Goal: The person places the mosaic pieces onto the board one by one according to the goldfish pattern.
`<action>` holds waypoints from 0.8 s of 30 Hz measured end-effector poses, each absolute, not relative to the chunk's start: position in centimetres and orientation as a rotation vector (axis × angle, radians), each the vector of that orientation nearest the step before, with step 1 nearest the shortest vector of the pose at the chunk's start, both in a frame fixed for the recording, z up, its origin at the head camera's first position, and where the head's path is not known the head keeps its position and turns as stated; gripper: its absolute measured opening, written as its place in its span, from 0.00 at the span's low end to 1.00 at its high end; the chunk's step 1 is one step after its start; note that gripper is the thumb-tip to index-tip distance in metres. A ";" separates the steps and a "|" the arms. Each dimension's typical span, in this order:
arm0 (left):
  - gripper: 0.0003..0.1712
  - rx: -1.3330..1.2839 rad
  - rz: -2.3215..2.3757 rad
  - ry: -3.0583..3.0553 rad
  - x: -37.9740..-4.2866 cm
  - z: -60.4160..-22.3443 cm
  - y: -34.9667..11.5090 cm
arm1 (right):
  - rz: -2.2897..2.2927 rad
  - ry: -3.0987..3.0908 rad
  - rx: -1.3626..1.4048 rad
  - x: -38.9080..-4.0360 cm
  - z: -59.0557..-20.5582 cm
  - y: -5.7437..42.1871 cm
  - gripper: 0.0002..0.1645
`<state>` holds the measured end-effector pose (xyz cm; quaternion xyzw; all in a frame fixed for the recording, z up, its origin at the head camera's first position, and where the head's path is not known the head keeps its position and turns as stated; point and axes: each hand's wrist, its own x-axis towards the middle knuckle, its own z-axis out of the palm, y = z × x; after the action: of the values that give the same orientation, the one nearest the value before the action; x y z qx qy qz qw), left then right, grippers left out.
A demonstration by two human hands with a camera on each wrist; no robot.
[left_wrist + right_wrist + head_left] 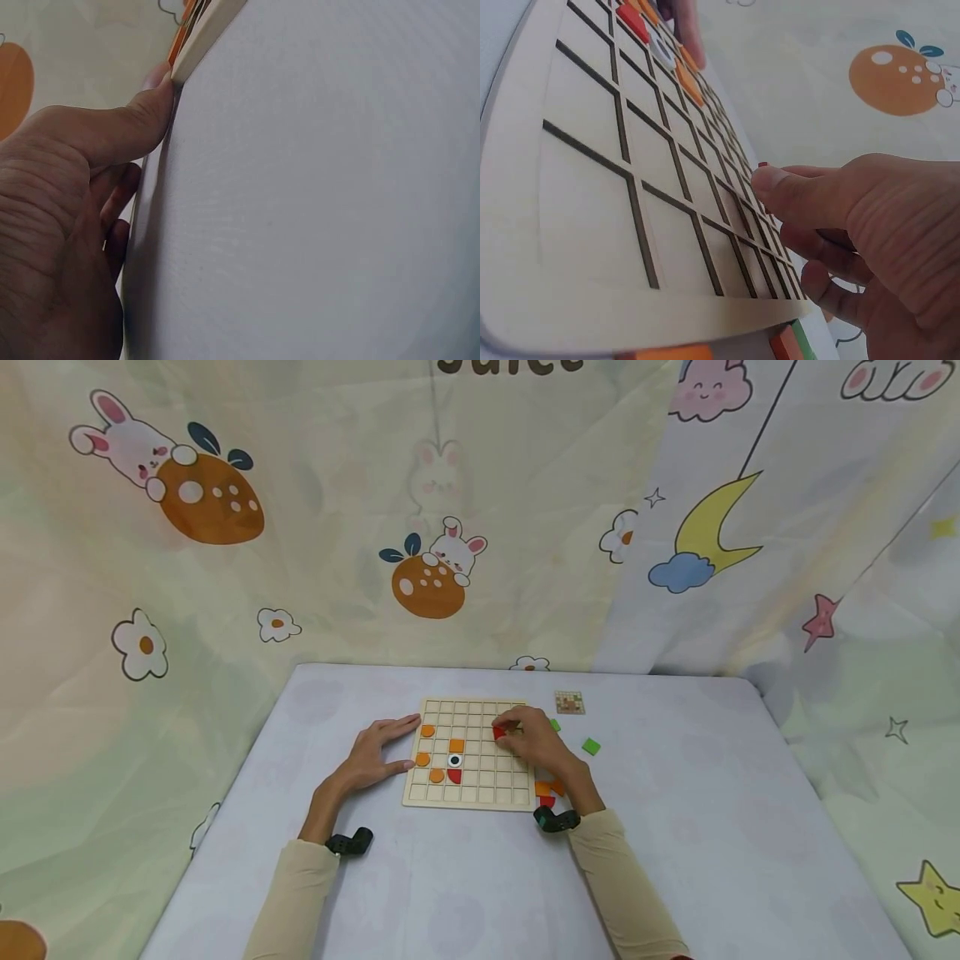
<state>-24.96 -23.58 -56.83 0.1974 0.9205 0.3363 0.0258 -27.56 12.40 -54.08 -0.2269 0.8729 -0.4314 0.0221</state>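
A wooden grid board [480, 797] lies on the table. My left hand [369, 756] rests at its left edge, thumb and fingers spread, fingertips against the rim. Over the upper right part of the grid, my right hand [538, 745] pinches a small red piece [498, 732] between thumb and fingertips. The fingers hide much of this piece. On the left columns sit three orange round pieces [427, 731], an orange square [457, 746], a white piece with a black ring [455, 761] and a red quarter-round piece [454, 776].
Beyond the board's upper right corner lies a small patterned card [569, 702]. A green square tile [592, 746] is right of my right hand, another green tile [555, 725] partly behind it. Orange pieces [543, 788] and a red piece [547, 802] lie by the board's lower right edge.
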 end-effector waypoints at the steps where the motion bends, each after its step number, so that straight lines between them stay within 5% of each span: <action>1: 0.49 0.613 1.042 2.845 -25.0 -56.9 -23.6 | -1.333 2.701 -0.697 -27.6 -54.1 12.3 0.17; 24: 0.49 0.593 1.033 2.838 -25.0 -56.6 -23.5 | -1.267 2.676 -0.803 -28.4 -54.1 10.4 0.18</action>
<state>-24.95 -23.48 -56.57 0.1926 0.9215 0.3356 0.0319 -28.45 10.41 -54.11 -0.2616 0.8718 -0.4126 0.0370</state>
